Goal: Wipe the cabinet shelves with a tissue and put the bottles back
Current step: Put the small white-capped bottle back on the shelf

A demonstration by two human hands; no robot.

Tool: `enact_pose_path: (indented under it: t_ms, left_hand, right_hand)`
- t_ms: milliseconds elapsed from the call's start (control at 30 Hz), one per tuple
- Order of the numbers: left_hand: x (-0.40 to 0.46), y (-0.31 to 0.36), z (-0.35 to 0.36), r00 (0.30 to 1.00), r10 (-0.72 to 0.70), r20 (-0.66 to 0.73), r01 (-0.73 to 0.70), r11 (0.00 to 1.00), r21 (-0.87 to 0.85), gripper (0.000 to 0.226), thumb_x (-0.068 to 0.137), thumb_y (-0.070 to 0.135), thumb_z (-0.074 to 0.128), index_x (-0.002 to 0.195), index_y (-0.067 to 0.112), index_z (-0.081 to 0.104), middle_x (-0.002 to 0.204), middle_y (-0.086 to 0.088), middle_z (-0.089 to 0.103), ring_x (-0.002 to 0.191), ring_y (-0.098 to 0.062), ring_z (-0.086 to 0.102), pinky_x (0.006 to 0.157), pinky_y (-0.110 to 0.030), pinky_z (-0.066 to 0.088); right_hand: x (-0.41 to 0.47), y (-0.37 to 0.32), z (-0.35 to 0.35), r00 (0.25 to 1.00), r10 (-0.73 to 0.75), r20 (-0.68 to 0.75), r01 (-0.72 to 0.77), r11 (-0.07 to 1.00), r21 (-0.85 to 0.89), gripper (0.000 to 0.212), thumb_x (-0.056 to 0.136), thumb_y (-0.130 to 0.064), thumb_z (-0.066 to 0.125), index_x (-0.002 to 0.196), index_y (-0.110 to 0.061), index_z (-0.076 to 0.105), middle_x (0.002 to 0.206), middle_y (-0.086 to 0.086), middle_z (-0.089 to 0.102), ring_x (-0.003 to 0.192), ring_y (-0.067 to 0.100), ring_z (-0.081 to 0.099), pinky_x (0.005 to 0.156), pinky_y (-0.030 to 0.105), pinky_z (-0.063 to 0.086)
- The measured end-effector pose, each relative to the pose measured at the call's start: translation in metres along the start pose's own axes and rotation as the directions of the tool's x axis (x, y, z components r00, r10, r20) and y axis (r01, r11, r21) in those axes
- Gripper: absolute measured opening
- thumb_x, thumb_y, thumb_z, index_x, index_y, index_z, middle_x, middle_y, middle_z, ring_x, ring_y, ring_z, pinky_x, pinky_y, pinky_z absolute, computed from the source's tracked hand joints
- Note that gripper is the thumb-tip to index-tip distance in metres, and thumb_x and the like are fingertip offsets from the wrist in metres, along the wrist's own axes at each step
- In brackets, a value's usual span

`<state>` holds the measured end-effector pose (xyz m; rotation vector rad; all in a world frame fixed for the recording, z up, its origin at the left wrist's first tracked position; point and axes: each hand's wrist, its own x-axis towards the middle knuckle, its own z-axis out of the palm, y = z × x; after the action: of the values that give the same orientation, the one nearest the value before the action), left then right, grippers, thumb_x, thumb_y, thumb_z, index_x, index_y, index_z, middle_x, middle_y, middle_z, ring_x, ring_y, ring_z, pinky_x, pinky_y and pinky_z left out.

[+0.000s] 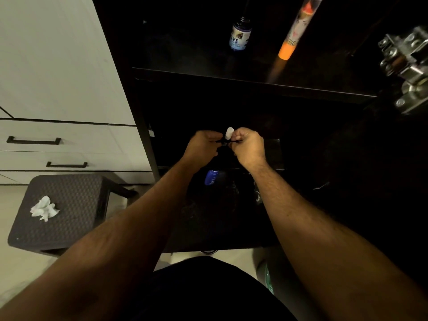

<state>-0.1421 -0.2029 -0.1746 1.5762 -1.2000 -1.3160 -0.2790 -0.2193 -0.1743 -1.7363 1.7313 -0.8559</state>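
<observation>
My two forearms are bare and a little hairy, without sleeves, watch or rings; my clothing (208, 290) below is black.

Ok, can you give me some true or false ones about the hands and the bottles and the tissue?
1. The tissue lies crumpled on the dark stool. True.
2. Both hands are empty. False: the left hand and the right hand hold a small thing with a white cap between them.
3. A small blue-labelled bottle and a tall orange tube stand on the upper shelf. True.
4. The blue bottle low down is in the right hand. False: it sits below the left wrist, and no hand holds it.
5. The white drawers are pulled open. False: they are closed.
</observation>
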Motion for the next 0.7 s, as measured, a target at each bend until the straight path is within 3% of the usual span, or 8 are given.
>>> enact_pose_path:
  t_ms: [100,400,600,700]
  left_hand:
    - [-0.0008,-0.0001,0.0007,1.000,0.027,0.001,-0.027,0.999,0.026,0.038,0.096,-0.003,0.047,0.132,0.005,0.055,0.133,-0.006,0.059,0.117,-0.017,0.059,0.085,-0.029,0.053]
    - [0.0001,0.0002,-0.0001,0.999,0.050,0.002,-0.049,0.992,0.119,0.037,0.094,-0.002,0.051,0.130,0.006,0.058,0.126,-0.009,0.064,0.112,-0.021,0.062,0.094,-0.041,0.053]
    - [-0.0029,-0.0006,0.0001,0.998,0.068,-0.014,-0.065,0.987,0.146,0.031,0.093,-0.002,0.053,0.122,0.004,0.063,0.114,-0.011,0.067,0.104,-0.023,0.064,0.090,-0.045,0.055]
    - [-0.0060,0.0004,-0.0001,0.997,0.075,-0.017,-0.072,0.986,0.151,0.030,0.094,-0.003,0.052,0.121,0.003,0.063,0.109,-0.009,0.066,0.099,-0.023,0.064,0.089,-0.046,0.055]
  right_hand:
    - [0.0004,-0.0001,-0.0006,1.000,-0.003,0.000,0.003,1.000,0.000,0.027,0.081,0.007,0.068,0.080,-0.020,0.065,0.076,-0.017,0.060,0.072,-0.003,0.059,0.068,0.006,0.048]
    - [0.0017,0.0011,0.0001,1.000,-0.021,0.004,0.021,1.000,-0.004,0.023,0.080,0.008,0.068,0.079,-0.015,0.066,0.077,-0.014,0.061,0.072,-0.003,0.058,0.067,0.003,0.046]
    - [0.0012,0.0035,-0.0016,1.000,0.004,0.024,-0.004,1.000,0.008,0.020,0.080,0.007,0.068,0.085,-0.012,0.068,0.082,-0.003,0.068,0.079,0.012,0.067,0.074,0.023,0.057]
    - [-0.0004,0.0032,-0.0052,0.999,0.041,0.026,-0.042,0.999,0.020,0.021,0.082,0.006,0.068,0.089,-0.014,0.068,0.084,-0.005,0.067,0.081,0.011,0.067,0.075,0.025,0.058]
